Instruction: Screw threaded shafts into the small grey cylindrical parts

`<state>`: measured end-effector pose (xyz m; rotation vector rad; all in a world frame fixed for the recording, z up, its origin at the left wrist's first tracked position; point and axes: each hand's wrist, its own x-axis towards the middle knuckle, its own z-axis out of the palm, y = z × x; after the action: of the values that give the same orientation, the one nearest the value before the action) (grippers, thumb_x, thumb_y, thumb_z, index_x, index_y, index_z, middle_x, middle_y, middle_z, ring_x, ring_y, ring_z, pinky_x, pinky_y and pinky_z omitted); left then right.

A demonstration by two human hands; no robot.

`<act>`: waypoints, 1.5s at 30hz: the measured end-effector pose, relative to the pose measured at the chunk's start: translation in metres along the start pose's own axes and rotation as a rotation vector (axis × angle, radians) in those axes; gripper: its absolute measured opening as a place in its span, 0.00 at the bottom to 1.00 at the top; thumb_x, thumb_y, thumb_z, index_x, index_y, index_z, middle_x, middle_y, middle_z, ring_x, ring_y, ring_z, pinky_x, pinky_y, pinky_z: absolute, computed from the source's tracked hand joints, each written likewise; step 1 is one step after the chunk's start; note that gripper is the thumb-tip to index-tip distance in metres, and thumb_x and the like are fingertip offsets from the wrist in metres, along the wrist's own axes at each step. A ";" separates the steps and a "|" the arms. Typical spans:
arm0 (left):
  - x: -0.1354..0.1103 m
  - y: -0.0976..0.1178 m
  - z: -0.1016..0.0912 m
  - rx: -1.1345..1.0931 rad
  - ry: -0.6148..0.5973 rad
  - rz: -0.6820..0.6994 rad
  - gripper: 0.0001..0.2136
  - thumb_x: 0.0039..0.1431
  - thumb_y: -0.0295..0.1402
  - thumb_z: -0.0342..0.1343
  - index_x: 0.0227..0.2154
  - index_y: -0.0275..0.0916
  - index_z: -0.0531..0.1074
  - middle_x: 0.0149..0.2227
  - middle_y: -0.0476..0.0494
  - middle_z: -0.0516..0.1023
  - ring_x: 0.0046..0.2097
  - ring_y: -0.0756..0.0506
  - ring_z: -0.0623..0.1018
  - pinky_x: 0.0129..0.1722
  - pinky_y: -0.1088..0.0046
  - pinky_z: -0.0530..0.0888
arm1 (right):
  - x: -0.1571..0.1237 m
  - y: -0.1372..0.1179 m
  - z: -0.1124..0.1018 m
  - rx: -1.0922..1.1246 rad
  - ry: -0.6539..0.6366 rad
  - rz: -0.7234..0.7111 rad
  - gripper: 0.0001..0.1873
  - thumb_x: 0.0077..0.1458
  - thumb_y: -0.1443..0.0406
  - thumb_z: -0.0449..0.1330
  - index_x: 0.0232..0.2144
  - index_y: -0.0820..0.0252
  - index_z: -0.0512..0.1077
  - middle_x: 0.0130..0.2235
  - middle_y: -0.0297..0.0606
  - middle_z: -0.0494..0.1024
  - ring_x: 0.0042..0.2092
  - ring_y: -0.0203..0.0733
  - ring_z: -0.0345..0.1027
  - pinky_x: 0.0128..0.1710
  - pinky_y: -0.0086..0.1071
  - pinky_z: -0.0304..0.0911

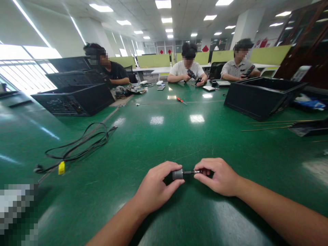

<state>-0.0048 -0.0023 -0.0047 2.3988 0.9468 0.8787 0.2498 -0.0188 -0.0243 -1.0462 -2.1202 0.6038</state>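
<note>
Near the front middle of the green table (164, 140), both hands hold one short piece between them. It has a dark grey cylinder (177, 174) at its left end and a thin dark shaft (189, 172) running out to the right. My left hand (160, 182) is closed around the cylinder, thumb below and fingers above. With thumb and fingertips, my right hand (217, 176) pinches the shiny metal end (197, 172) of the shaft. The piece lies almost level, just over the tabletop. Whether cylinder and shaft are one part cannot be made out.
A coiled black cable (84, 145) with a yellow tag (61, 168) lies at left. Black computer cases (77, 99) stand far left, another black case (258, 97) far right. An orange screwdriver (180, 100) lies mid-table. Thin rods (269, 127) are at right. Three people sit opposite, two holding power drills.
</note>
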 end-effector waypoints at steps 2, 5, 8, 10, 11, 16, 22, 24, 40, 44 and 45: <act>0.000 0.001 -0.001 0.001 0.000 -0.001 0.14 0.57 0.29 0.64 0.46 0.43 0.73 0.43 0.47 0.80 0.44 0.47 0.80 0.47 0.69 0.76 | 0.000 0.001 0.000 -0.006 0.000 -0.005 0.05 0.60 0.63 0.62 0.37 0.59 0.76 0.29 0.33 0.75 0.29 0.35 0.67 0.30 0.28 0.61; 0.000 0.000 -0.002 0.008 0.000 -0.001 0.13 0.57 0.29 0.64 0.46 0.42 0.73 0.43 0.47 0.81 0.44 0.46 0.80 0.48 0.69 0.76 | 0.001 0.001 -0.001 -0.007 0.011 -0.005 0.06 0.60 0.63 0.62 0.37 0.59 0.76 0.29 0.33 0.74 0.28 0.35 0.67 0.30 0.28 0.61; -0.001 -0.001 -0.003 0.014 0.006 0.001 0.14 0.57 0.29 0.64 0.46 0.43 0.73 0.43 0.47 0.81 0.45 0.47 0.80 0.48 0.70 0.76 | 0.001 0.001 -0.001 -0.005 0.018 0.000 0.06 0.60 0.63 0.62 0.37 0.59 0.76 0.28 0.33 0.75 0.28 0.35 0.67 0.30 0.28 0.61; -0.001 -0.002 -0.002 0.015 0.006 0.004 0.14 0.57 0.29 0.64 0.46 0.43 0.73 0.43 0.47 0.81 0.44 0.47 0.80 0.48 0.70 0.76 | 0.002 0.001 -0.001 0.000 0.016 -0.001 0.05 0.60 0.63 0.62 0.37 0.59 0.76 0.28 0.33 0.75 0.28 0.35 0.67 0.30 0.28 0.61; 0.000 -0.002 -0.003 0.015 0.003 0.005 0.14 0.57 0.29 0.64 0.46 0.43 0.73 0.43 0.47 0.81 0.44 0.47 0.80 0.48 0.70 0.76 | 0.002 0.001 -0.001 0.002 0.016 -0.001 0.06 0.60 0.63 0.62 0.37 0.59 0.76 0.29 0.33 0.75 0.28 0.35 0.67 0.30 0.28 0.61; 0.001 -0.002 -0.005 0.019 -0.004 0.000 0.13 0.57 0.30 0.63 0.46 0.42 0.74 0.43 0.46 0.81 0.44 0.46 0.80 0.48 0.69 0.77 | 0.001 0.000 -0.001 0.000 0.016 -0.002 0.06 0.60 0.63 0.62 0.37 0.59 0.76 0.29 0.33 0.75 0.29 0.35 0.68 0.31 0.29 0.62; 0.002 -0.001 -0.006 0.011 0.001 0.012 0.13 0.58 0.30 0.63 0.46 0.41 0.74 0.43 0.44 0.81 0.44 0.45 0.80 0.47 0.67 0.78 | 0.001 0.001 -0.002 -0.013 0.013 -0.010 0.05 0.60 0.63 0.62 0.37 0.59 0.76 0.29 0.34 0.75 0.29 0.36 0.67 0.31 0.29 0.62; 0.002 -0.002 -0.006 0.006 0.001 0.020 0.13 0.58 0.30 0.63 0.46 0.42 0.74 0.44 0.44 0.81 0.44 0.46 0.80 0.47 0.68 0.77 | 0.001 0.002 -0.002 -0.017 0.013 -0.015 0.05 0.60 0.63 0.62 0.37 0.59 0.76 0.29 0.33 0.75 0.29 0.36 0.67 0.30 0.29 0.62; 0.001 -0.003 -0.011 0.009 -0.029 0.018 0.13 0.58 0.30 0.63 0.46 0.42 0.73 0.44 0.45 0.80 0.45 0.46 0.80 0.48 0.69 0.76 | 0.001 0.003 -0.004 -0.027 0.005 -0.022 0.05 0.60 0.63 0.61 0.37 0.59 0.75 0.29 0.34 0.75 0.29 0.36 0.69 0.31 0.29 0.63; 0.001 -0.003 -0.011 0.013 -0.036 0.022 0.13 0.59 0.30 0.63 0.46 0.42 0.73 0.44 0.45 0.80 0.45 0.46 0.80 0.47 0.69 0.76 | 0.001 0.002 -0.004 -0.028 0.012 -0.016 0.05 0.60 0.63 0.61 0.37 0.58 0.75 0.29 0.34 0.75 0.28 0.36 0.69 0.31 0.29 0.62; 0.001 -0.003 -0.011 0.013 -0.034 0.023 0.13 0.59 0.30 0.63 0.46 0.42 0.73 0.44 0.46 0.80 0.45 0.47 0.80 0.47 0.69 0.76 | 0.001 0.002 -0.004 -0.028 0.010 -0.016 0.05 0.60 0.63 0.62 0.37 0.58 0.75 0.29 0.34 0.75 0.28 0.36 0.69 0.31 0.29 0.62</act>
<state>-0.0132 0.0027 0.0018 2.4323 0.9172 0.8401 0.2534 -0.0165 -0.0227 -1.0445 -2.1318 0.5610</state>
